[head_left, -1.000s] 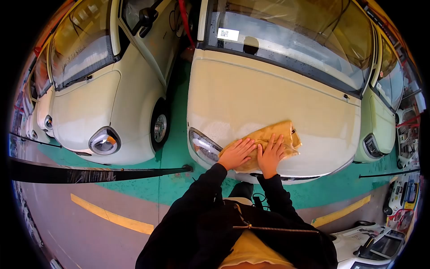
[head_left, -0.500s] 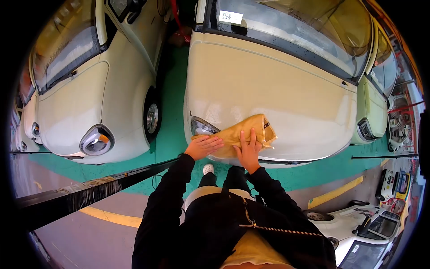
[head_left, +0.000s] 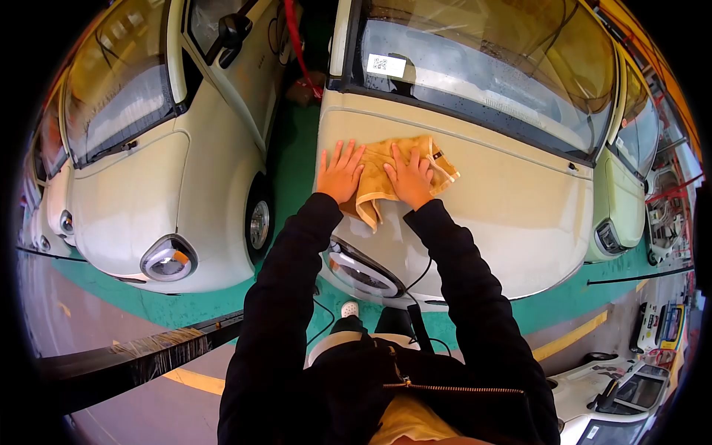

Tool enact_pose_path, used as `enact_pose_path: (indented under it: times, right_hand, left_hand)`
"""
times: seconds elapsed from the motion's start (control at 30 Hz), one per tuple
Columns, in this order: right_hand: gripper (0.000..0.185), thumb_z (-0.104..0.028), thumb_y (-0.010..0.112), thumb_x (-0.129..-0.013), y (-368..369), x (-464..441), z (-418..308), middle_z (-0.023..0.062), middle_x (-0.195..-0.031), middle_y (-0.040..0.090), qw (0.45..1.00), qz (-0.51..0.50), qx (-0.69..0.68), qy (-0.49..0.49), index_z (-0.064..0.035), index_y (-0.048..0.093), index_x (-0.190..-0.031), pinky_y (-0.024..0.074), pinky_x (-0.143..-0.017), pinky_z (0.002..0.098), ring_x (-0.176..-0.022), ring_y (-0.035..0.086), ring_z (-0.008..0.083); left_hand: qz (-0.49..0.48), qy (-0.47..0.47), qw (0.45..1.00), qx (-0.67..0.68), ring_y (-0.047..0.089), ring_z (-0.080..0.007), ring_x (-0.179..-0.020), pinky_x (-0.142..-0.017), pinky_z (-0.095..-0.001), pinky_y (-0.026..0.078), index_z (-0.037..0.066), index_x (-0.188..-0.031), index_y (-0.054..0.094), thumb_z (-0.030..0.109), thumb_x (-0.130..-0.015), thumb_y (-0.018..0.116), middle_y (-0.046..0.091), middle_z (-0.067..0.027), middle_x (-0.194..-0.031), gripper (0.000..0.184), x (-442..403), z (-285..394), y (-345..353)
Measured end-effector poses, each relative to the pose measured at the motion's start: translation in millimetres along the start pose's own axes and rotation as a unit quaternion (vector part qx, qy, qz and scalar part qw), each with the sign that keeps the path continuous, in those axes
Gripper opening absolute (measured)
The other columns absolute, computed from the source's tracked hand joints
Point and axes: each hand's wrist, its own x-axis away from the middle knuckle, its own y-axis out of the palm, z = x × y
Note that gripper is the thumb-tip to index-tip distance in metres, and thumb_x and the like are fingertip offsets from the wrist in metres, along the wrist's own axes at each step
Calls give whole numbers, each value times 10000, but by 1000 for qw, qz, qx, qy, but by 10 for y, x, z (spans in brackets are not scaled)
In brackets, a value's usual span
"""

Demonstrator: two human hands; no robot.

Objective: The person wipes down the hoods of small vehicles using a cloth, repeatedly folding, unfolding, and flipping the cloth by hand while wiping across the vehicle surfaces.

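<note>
A yellow-brown cloth [head_left: 378, 159] lies bunched on the cream bonnet [head_left: 512, 208] of the car in front of me, a little below the windscreen. My left hand [head_left: 340, 176] rests flat at the cloth's left edge, fingers stretched out and partly on the bare bonnet. On the cloth's right half, my right hand [head_left: 409, 178] presses down with its fingers spread. One corner of the cloth, with a dark label, sticks out right of that hand, and a fold hangs toward me. The car's headlight [head_left: 360, 271] shows below, between my forearms.
Another cream car [head_left: 126, 200] stands close on the left, and a pale green car [head_left: 623, 200] on the right. A dark bar [head_left: 141, 363] juts in at lower left. A thin black cable [head_left: 423, 278] hangs near my right forearm. Behind me stands a white car [head_left: 615, 393].
Both hands have slid up the bonnet with the cloth, from beside the headlight toward the windscreen. The cloth is more bunched, and the headlight is uncovered. My view has shifted forward.
</note>
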Motion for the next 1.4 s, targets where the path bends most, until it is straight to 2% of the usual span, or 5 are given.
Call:
enact_pose_path:
  times: [0.5, 0.7, 0.93, 1.2, 1.4]
  right_hand:
    - [555, -566, 417, -891, 244, -1322, 74, 102, -1302, 438, 999, -25, 31, -21, -298, 413, -1377, 306, -845, 471, -1036, 410, 300]
    - [473, -514, 457, -895, 241, -1179, 17, 73, -1098, 498, 998, 66, 7, -17, -257, 514, -1287, 320, -845, 435, -1023, 429, 279]
    - [461, -467, 496, -888, -84, 102, -138, 61, -1011, 519, 995, 98, 5, -9, -202, 534, -1262, 359, -774, 413, -947, 459, 259]
    - [556, -394, 602, -839, -352, 2301, -338, 78, -1021, 480, 990, 41, 8, 131, -180, 481, -1337, 366, -739, 414, -917, 448, 282]
    - [529, -170, 633, -792, -413, 2795, -16, 55, -975, 481, 994, 24, -100, 29, -194, 505, -1305, 396, -776, 380, -892, 445, 260]
  left_hand:
    - [-24, -57, 998, -26, 179, -258, -1409, -1116, -521, 120, 263, -1467, 236, 405, -982, 311, 223, -34, -1524, 511, -1033, -411, 252]
    - [-33, -75, 997, -4, 147, -290, -1415, -1101, -562, 136, 245, -1477, 208, 404, -978, 321, 178, -22, -1539, 536, -859, -301, 198]
    - [-42, -33, 999, -7, 119, -328, -1414, -1087, -598, 124, 254, -1471, 231, 378, -984, 325, 164, -6, -1543, 512, 158, 66, 20]
    - [-33, 43, 997, 62, 136, -370, -1403, -1097, -567, 120, 211, -1433, 344, 301, -960, 427, 196, -75, -1531, 489, 1566, 914, -20]
    - [-5, 39, 996, 82, 87, -452, -1390, -1078, -610, 85, 107, -1437, 312, 240, -864, 534, 155, -169, -1527, 628, 2287, 1201, 294]
